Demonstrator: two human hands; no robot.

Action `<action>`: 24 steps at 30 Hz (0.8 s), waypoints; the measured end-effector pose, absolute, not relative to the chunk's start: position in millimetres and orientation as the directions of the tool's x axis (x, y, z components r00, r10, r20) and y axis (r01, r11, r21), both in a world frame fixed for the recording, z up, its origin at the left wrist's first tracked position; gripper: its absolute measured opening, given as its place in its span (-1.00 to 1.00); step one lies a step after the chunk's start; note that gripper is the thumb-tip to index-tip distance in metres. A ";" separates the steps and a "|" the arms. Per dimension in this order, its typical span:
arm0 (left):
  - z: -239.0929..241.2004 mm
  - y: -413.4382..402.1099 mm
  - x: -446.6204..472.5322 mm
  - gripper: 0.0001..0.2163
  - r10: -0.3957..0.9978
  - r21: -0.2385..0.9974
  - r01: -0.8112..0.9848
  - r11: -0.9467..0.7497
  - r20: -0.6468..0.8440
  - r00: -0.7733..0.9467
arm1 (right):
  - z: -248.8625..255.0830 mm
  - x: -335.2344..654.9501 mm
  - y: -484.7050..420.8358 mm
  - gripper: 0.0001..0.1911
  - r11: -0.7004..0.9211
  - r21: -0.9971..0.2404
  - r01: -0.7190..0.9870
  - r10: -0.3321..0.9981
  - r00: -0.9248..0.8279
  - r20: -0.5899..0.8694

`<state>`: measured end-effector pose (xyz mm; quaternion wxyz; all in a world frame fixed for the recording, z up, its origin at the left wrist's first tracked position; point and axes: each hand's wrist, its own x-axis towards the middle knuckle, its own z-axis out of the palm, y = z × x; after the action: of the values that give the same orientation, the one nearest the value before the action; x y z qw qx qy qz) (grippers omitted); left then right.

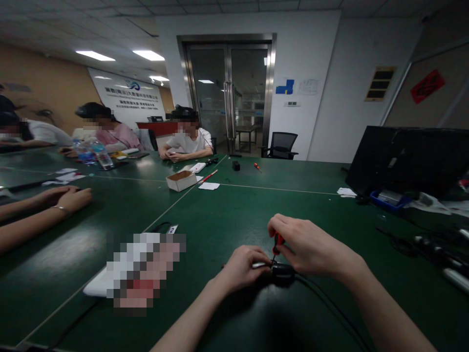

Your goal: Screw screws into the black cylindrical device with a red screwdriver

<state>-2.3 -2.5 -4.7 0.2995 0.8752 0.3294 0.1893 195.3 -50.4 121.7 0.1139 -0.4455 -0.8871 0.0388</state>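
My right hand (315,247) grips a small red-handled screwdriver (278,240) between thumb and fingers, with its shaft pointing down. The shaft meets a black cabled device (284,272) low over the green table; the exact contact spot is too small to make out. From the left side, my left hand (242,268) is closed around the near end of that device, and its fingers hide much of it. A pale edge shows under the left fingertips. A black cable (322,293) runs from the device to the lower right, under my right forearm.
Left on the green table (205,220) lie a white power bank-like slab (98,281) and a blurred patch. Further off are an open box (181,181), another screwdriver (257,166) and a black block (236,166). A monitor (410,166) stands right. Another person's hands (73,198) rest left.
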 end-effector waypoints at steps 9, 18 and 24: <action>-1.3 -3.8 -2.1 -0.86 0.687 0.649 0.461 -0.605 0.133 0.715 | 122.0 190.6 -46.3 -0.78 0.452 0.021 0.892 0.872 -0.447 0.201; -8.1 -1.2 -2.4 -0.87 0.704 0.624 0.509 -0.594 0.098 0.703 | 117.1 198.8 -50.1 -0.78 0.600 -0.174 0.781 0.798 -0.570 0.194; -8.8 -1.3 -2.5 -0.88 0.698 0.641 0.474 -0.603 0.136 0.703 | 116.5 191.6 -41.9 -0.86 0.469 0.001 0.883 0.863 -0.458 0.215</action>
<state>-2.5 -1.3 -8.8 0.2935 0.8750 0.3349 0.1902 191.6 -41.9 116.5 0.0924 -0.5124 -0.8519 -0.0564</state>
